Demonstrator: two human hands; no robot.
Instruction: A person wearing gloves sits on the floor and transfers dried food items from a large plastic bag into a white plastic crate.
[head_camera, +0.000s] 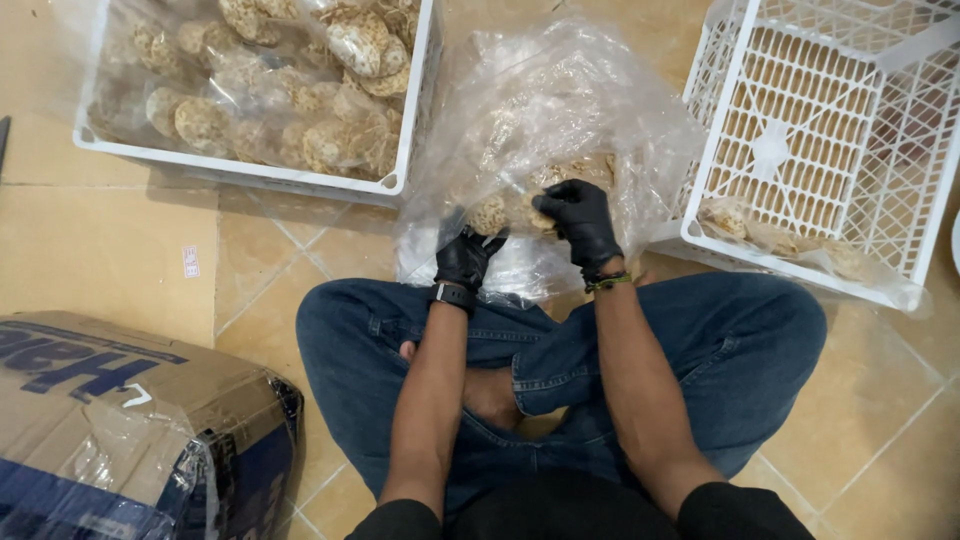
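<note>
Fingers: both hands wore black gloves; left hand (466, 257) fingers curled, gripping the clear plastic bag (545, 110) at its near edge, seemingly to steady it; right hand (580, 222) fingers pinched a round cracker (541, 215) through the film.
Bag: stood on the tiled floor (110, 250) just ahead of the crossed legs, holding round, pale brown crackers low down.
Left of bag: white plastic crate (405, 130) lined with plastic and filled with similar crackers.
Right of bag: second white lattice crate (830, 130), tipped, nearly bare.
Near left, well apart from bag: wrapped cardboard box (130, 420).
</note>
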